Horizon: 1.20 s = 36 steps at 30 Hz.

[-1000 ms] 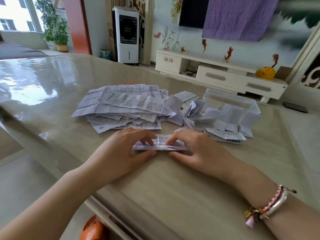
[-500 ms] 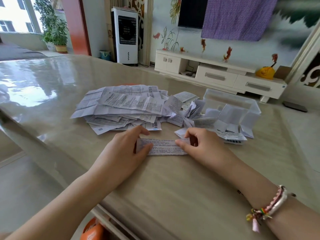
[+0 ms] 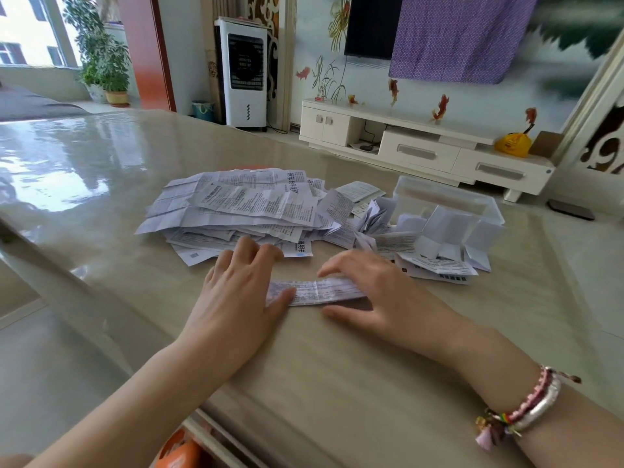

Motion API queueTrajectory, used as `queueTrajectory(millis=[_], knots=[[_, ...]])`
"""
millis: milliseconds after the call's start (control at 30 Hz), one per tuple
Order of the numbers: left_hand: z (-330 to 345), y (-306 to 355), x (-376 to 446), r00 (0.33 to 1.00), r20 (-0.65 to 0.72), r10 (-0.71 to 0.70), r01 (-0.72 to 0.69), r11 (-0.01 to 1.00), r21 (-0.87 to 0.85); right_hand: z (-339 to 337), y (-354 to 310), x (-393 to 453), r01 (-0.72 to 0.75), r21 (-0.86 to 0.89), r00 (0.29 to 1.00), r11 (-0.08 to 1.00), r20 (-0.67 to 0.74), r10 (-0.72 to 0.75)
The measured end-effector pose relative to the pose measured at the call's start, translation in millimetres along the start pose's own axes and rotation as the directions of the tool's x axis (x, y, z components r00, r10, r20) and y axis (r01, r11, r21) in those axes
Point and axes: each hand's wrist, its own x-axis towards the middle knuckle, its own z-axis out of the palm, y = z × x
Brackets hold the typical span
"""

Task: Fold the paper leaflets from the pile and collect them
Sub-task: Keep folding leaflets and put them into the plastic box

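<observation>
A narrow folded strip of printed leaflet (image 3: pixel 319 291) lies flat on the beige table (image 3: pixel 337 366) between my hands. My left hand (image 3: pixel 241 292) rests flat with straight fingers, its thumb pressing the strip's left end. My right hand (image 3: pixel 381 292) lies over the strip's right end, fingers stretched across the top edge and thumb below it. Behind my hands spreads a big pile of unfolded leaflets (image 3: pixel 236 207). A clear plastic box (image 3: pixel 445 204) stands at the right with folded leaflets (image 3: pixel 439 261) inside and in front of it.
More crumpled and half-folded papers (image 3: pixel 358 214) lie between the pile and the box. The table's near edge runs diagonally at the lower left, with something orange (image 3: pixel 179 450) beneath it. A white TV cabinet (image 3: pixel 422 146) and an air cooler (image 3: pixel 244 72) stand across the room.
The leaflet has gone from a half-raised fold to a flat narrow strip. Both hands have opened out and now press it down, the left fingers spread toward the pile.
</observation>
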Motion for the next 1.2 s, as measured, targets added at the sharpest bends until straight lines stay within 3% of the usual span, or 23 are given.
queueTrajectory(millis=[367,533,633,767,933,1200], knots=[[5.8,-4.7,3.9,0.968,0.017,0.249,-0.236,0.936,-0.261,-9.7,0.3,-3.0,0.104,-0.134,0.995,0.986,0.025,-0.101],[3.5,-4.0,3.9,0.935,-0.078,0.345,-0.354,0.92,-0.169,-11.9,-3.1,-3.0,0.099,-0.092,0.995,0.991,-0.019,-0.102],[0.7,-0.3,3.9,0.948,-0.163,0.274,-0.301,0.938,-0.174,-12.5,-7.8,-5.0,0.041,0.151,0.997,0.988,-0.065,-0.032],[-2.2,8.3,5.0,0.975,-0.173,0.142,-0.197,0.912,-0.36,-17.2,-14.0,-5.9,-0.085,0.504,0.985,0.859,-0.085,0.147],[-3.4,19.9,5.8,0.992,-0.084,0.092,-0.125,0.774,-0.621,-11.8,-10.0,-1.8,-0.192,0.6,0.965,0.776,-0.028,0.261],[-2.4,22.0,7.3,0.998,-0.057,-0.011,-0.035,0.677,-0.735,-11.5,-9.9,1.4,-0.237,0.598,0.906,0.766,-0.149,0.397]])
